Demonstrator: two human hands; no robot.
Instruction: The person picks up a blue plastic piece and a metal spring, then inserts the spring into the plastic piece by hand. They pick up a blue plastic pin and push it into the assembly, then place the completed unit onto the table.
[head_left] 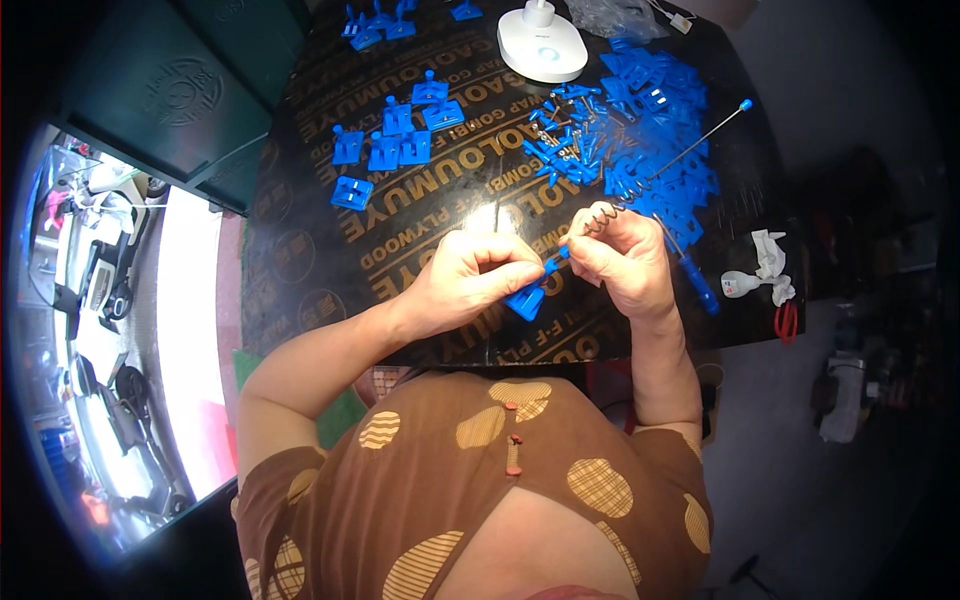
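Note:
My left hand (474, 278) pinches a small blue plastic clip (524, 302) between thumb and forefinger, its flat body hanging below the fingertips. Close beside it, my right hand (632, 262) has thumb and fingers closed at a small blue tip (564, 252) next to the clip. Whether the tip and clip are joined is hidden by the fingers. A dark coil (603, 216) lies over the right fingers. Just right of that hand is a tool with a blue handle (702, 286) and a thin metal shaft.
A big heap of blue plastic parts (660, 110) covers the table's far right, with small blue-headed pins (570, 150) beside it. Several blue pieces (398, 118) stand at left. A white round-based device (542, 50) stands behind; a white bulb-shaped item (740, 284) lies right.

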